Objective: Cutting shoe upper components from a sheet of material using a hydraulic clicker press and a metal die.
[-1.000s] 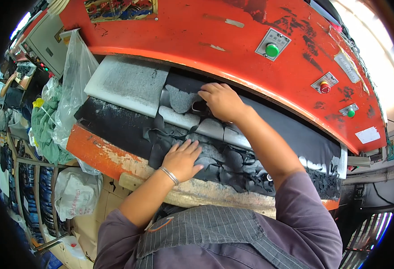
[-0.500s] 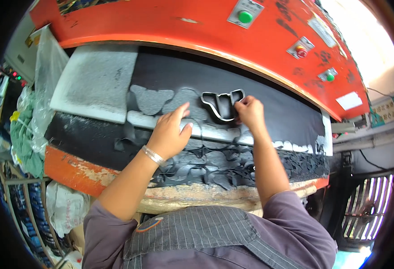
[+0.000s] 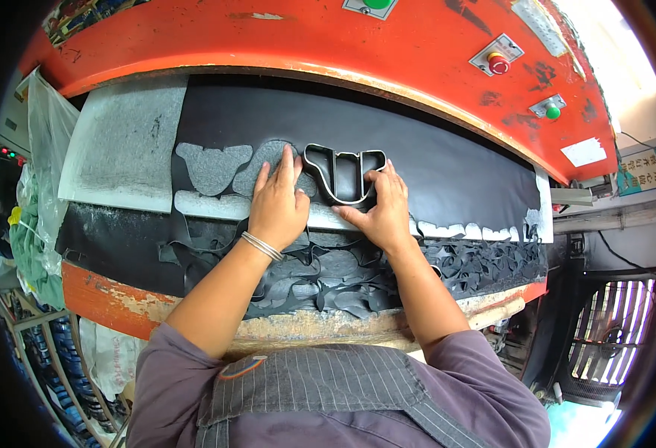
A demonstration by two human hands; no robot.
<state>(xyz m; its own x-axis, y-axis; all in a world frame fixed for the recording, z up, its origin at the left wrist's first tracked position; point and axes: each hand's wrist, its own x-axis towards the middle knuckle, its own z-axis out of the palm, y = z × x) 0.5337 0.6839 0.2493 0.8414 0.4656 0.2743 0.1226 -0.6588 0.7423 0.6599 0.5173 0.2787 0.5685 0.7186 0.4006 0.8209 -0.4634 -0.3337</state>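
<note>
A metal cutting die (image 3: 335,173) with a curved outline and inner dividers stands on a black sheet (image 3: 455,168). My right hand (image 3: 388,214) grips its right side and lower edge, thumb near the bottom curve. My left hand (image 3: 277,207) lies with fingers stretched out over a rounded grey shape (image 3: 244,178) just left of the die, holding nothing. Left of that is another grey shape (image 3: 214,168) with a lobed top, where the black layer is absent. Part of the rounded shape is hidden under my fingers.
A red machine beam (image 3: 283,45) crosses behind the sheet, bearing a red button (image 3: 498,64) and a green button (image 3: 552,111). A pale board (image 3: 119,138) shows at the left. Dark offcuts (image 3: 470,265) heap along the front edge. Clear plastic (image 3: 48,127) hangs far left.
The view has shifted, so the scene sits further left. My left hand has come down beside the die. My right hand has turned the die slightly, and its grip now reaches around the lower edge.
</note>
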